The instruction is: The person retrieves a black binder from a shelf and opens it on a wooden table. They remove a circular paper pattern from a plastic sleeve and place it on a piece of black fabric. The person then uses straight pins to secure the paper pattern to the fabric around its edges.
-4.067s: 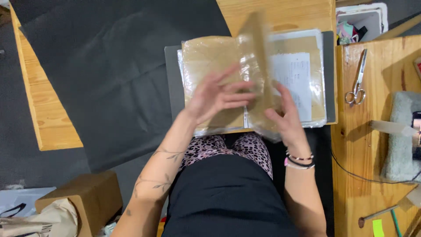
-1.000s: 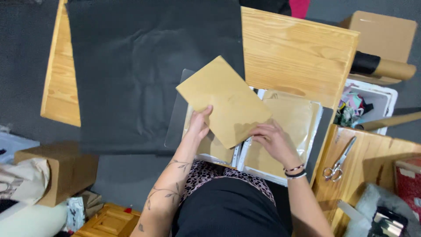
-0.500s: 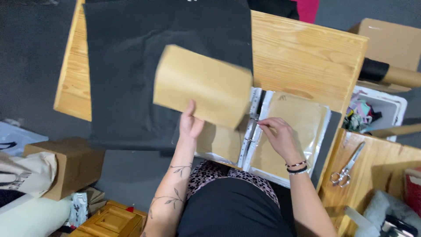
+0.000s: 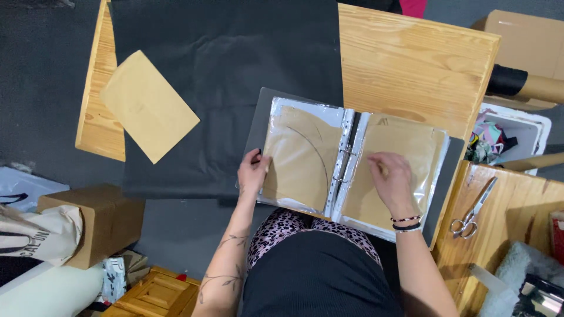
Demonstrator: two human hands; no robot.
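2 hands (image 4: pixel 252 173) (image 4: pixel 390 176) on open binder (image 4: pixel 352 158)

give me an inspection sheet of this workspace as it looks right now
surface: wooden table, partly covered by a black cloth.
job's things: open ring binder of clear sleeves holding tan paper pieces; tan envelope lying on the cloth's left edge.
clutter: scissors on the side table to the right; white bin of scraps.
hands: left hand on the binder's left edge; right hand flat on the right page.
cables: nothing seen.
surroundings: cardboard box and a tote bag on the grey floor at left.
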